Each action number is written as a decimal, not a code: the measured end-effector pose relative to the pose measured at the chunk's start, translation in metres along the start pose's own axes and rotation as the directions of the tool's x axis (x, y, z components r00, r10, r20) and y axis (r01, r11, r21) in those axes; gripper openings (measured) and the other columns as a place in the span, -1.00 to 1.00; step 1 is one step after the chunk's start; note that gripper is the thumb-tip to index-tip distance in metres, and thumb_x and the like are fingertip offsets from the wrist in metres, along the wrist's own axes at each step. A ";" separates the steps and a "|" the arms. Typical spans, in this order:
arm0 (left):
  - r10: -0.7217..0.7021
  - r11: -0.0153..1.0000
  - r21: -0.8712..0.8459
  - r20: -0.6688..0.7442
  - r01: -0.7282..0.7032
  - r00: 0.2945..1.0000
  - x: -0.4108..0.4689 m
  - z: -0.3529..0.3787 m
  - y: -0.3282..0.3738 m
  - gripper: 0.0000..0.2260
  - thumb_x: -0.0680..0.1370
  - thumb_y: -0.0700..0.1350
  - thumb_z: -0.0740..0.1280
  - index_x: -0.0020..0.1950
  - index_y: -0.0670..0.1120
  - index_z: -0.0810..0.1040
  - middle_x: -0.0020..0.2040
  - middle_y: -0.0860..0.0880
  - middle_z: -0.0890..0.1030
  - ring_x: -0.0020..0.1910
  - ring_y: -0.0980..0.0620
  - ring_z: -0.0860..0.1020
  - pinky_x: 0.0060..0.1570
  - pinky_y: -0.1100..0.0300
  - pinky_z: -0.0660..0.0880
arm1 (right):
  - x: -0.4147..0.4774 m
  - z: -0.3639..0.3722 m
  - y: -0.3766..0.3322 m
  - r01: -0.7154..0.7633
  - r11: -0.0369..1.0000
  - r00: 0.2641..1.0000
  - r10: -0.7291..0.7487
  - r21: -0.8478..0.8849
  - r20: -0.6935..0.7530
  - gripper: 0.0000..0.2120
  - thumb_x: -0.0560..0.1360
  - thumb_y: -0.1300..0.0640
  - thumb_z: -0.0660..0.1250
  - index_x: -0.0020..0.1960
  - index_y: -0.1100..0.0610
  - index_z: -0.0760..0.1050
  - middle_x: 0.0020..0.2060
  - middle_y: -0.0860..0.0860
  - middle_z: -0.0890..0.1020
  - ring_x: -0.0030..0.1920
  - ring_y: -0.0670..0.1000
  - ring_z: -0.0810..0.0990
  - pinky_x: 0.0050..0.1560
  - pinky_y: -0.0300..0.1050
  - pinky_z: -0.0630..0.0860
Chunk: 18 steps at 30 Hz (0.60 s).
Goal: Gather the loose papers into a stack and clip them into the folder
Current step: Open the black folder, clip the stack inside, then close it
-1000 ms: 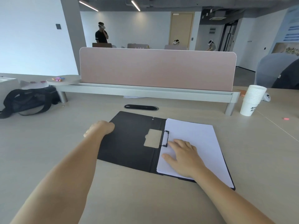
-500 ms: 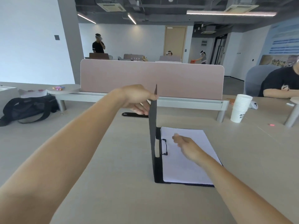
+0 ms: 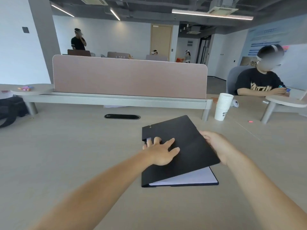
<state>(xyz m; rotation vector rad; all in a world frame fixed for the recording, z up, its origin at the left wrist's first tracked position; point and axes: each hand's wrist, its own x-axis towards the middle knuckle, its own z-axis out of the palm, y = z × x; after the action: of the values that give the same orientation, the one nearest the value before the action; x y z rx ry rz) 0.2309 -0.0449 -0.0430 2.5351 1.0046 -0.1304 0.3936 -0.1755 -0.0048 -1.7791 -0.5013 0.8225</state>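
Note:
A black folder [image 3: 187,143] lies on the wooden desk [image 3: 66,155], its cover tilted low over a stack of white papers [image 3: 191,178] that shows along the near and right edges. My left hand [image 3: 162,153] rests flat on the cover near the spine with its fingers spread. My right hand [image 3: 216,145] grips the cover's right edge, thumb on top and fingers hidden beneath. The cover hides the clip almost entirely.
A stack of white paper cups [image 3: 222,107] stands at the right behind the folder. A pink divider panel [image 3: 129,77] runs across the back, with a black cable slot [image 3: 122,116] before it. A black bag [image 3: 10,108] lies far left. A person [image 3: 259,83] sits at the right.
The cover, flat open on the left a second ago and upright half a second ago, has swung down over the papers. My right hand left the sheets and took the cover's edge.

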 end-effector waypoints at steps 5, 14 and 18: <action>0.025 0.973 0.232 -0.087 -0.004 0.996 0.004 0.040 -0.011 -0.38 0.54 0.42 -0.21 0.58 0.30 -0.18 0.65 -0.06 -0.16 0.58 -0.30 -0.25 0.52 -0.24 -0.20 | 0.006 0.013 0.027 0.092 0.859 0.986 -0.150 -0.503 -0.076 -0.55 0.55 -0.17 0.23 -0.37 0.10 0.32 -0.38 -0.02 0.45 -0.35 0.03 0.45 -0.26 -0.07 0.34; -0.145 0.948 -0.315 -0.290 0.049 0.946 0.008 0.030 -0.015 -0.38 0.51 0.25 0.28 0.51 0.04 0.30 0.53 -0.18 0.20 0.50 -0.23 0.24 0.46 -0.06 0.28 | 0.024 0.042 0.033 0.040 0.724 0.966 -0.204 -0.689 -0.158 -0.30 0.55 -0.32 0.03 0.36 0.25 0.34 0.28 0.16 0.53 0.30 0.23 0.46 0.32 0.11 0.37; -0.311 0.554 -0.832 -0.230 -0.021 0.922 0.011 0.002 -0.030 -0.59 0.53 -0.02 0.39 0.36 -0.05 0.45 0.02 -0.09 0.56 -0.10 0.00 0.56 -0.05 0.16 0.49 | 0.029 0.051 0.044 0.033 0.679 0.950 -0.249 -0.734 -0.188 -0.29 0.53 -0.36 0.00 0.41 0.15 0.36 0.29 0.12 0.54 0.33 0.23 0.42 0.35 0.09 0.31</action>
<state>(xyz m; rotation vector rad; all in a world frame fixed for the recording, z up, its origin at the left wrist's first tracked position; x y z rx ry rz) 0.2185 -0.0190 -0.0570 1.5936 1.0637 0.6498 0.3732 -0.1387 -0.0643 -2.4997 -0.8495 0.2351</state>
